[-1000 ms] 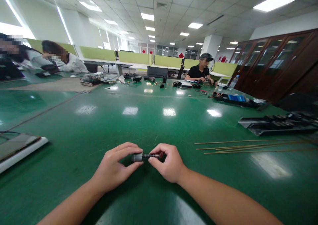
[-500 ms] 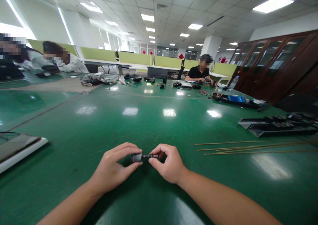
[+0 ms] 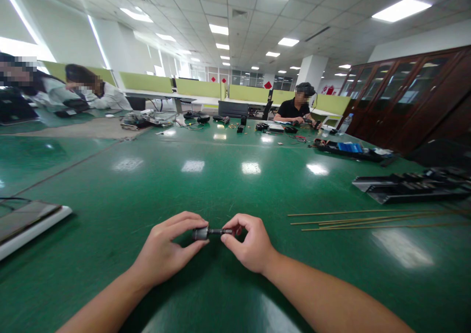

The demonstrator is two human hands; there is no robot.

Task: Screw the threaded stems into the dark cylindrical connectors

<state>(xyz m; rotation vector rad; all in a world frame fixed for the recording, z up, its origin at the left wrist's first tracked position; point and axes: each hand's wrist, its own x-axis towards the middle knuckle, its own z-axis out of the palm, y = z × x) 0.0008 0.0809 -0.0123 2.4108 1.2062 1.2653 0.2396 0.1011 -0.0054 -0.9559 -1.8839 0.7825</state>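
Two bare hands meet low over a green desk [image 3: 228, 176]: the left hand [image 3: 165, 252] pinches the grey cylindrical end of a small metal part [image 3: 201, 233], while the right hand [image 3: 250, 244] closes its grip on the part's thin dark shaft, held level just above the desk. About four thin brass rods [image 3: 368, 219] lie to the right, near black trays [image 3: 412, 186]. Three other people sit at the desks beyond.

no readable text, labels or numbers anywhere — red signs on far wall too blurred
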